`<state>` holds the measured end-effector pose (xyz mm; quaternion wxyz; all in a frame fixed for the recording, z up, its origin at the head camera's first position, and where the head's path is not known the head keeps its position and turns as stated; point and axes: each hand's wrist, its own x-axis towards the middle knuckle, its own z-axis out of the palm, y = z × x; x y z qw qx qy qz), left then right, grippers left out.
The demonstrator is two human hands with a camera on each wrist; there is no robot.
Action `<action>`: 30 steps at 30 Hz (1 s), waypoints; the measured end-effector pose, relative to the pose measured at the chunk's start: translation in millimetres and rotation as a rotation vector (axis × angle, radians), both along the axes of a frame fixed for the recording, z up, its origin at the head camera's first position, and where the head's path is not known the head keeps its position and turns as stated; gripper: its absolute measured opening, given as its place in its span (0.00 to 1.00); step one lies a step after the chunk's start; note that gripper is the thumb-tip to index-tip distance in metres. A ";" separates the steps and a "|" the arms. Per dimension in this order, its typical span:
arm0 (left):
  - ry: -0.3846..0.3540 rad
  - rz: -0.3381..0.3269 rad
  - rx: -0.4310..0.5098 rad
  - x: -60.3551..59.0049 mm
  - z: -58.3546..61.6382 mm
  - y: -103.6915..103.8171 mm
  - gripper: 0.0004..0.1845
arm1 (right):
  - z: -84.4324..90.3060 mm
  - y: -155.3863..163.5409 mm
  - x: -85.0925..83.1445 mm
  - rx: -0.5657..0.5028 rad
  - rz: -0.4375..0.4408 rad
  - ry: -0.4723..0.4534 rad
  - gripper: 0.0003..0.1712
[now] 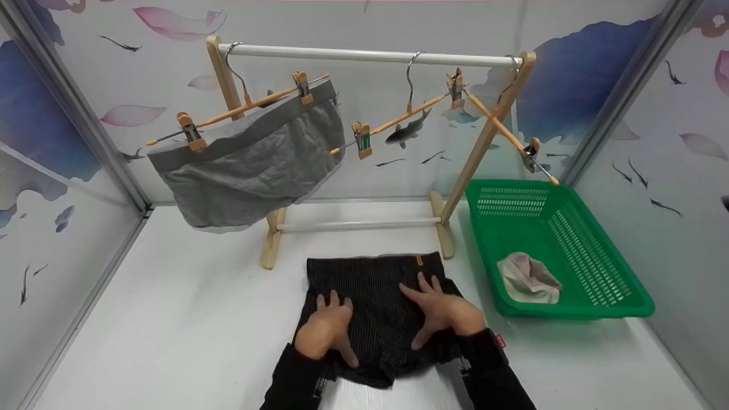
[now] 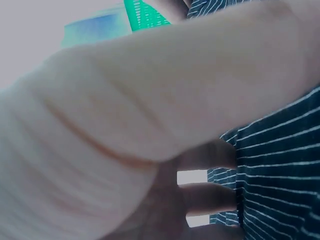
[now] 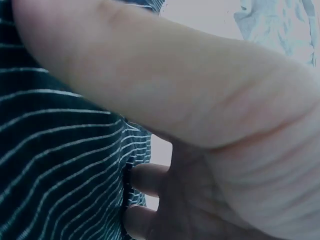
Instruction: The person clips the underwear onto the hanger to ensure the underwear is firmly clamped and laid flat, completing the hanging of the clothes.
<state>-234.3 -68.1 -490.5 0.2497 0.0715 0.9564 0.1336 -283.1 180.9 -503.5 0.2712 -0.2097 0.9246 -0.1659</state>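
Nearest the camera, two black sleeves lead to the left hand [image 1: 326,330] and the right hand [image 1: 444,310], both lying flat on a pair of dark striped shorts [image 1: 379,296] spread on the white desk [image 1: 171,319] in front of the wooden rack [image 1: 484,142]. Neither hand grasps anything: each grip is released, fingers straight and pressing the cloth (the wrist views show little beyond skin and stripes, so whether the fingertips tuck under an edge is hard to say). To smooth well, the palms should probably slide outward from the middle with even pressure, keeping the waistband square. Grey shorts [image 1: 250,165] hang clipped to a hanger [image 1: 239,108] on the rack; a green basket [image 1: 575,228] to the right holds a pale cloth [image 1: 527,279].
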 end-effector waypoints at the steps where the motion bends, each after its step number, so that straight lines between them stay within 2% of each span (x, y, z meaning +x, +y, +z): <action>1: -0.001 0.000 -0.008 0.0 0.3 0.4 0.66 | 0.2 -0.2 0.2 0.004 -0.003 -0.005 0.69; 5: 0.011 -0.001 0.000 0.6 2.4 1.1 0.66 | 4.0 2.6 0.8 -0.028 -0.030 -0.017 0.69; 8: 0.043 0.001 0.027 1.4 3.4 0.6 0.64 | 10.3 9.3 0.3 -0.105 -0.041 0.016 0.67; 12: 0.134 -0.031 0.086 2.4 2.9 -1.0 0.55 | 25.5 22.8 0.3 -0.258 -0.040 0.169 0.58; 16: 0.302 -0.148 0.217 0.0 0.9 -0.9 0.39 | 45.5 37.9 4.8 -0.413 -0.094 0.405 0.48; 20: 0.434 -0.300 0.386 -4.6 0.9 5.1 0.27 | 67.5 49.3 14.7 -0.576 -0.265 0.578 0.42; 24: 0.459 -0.427 0.516 -9.6 11.1 17.7 0.23 | 90.5 62.3 30.1 -0.725 -0.495 0.678 0.43; 27: 0.464 -0.501 0.560 -18.1 29.6 29.3 0.22 | 109.8 71.3 41.5 -0.783 -0.642 0.731 0.46; 30: 0.472 -0.546 0.593 -34.1 57.1 44.0 0.22 | 130.5 77.0 47.5 -0.810 -0.711 0.778 0.48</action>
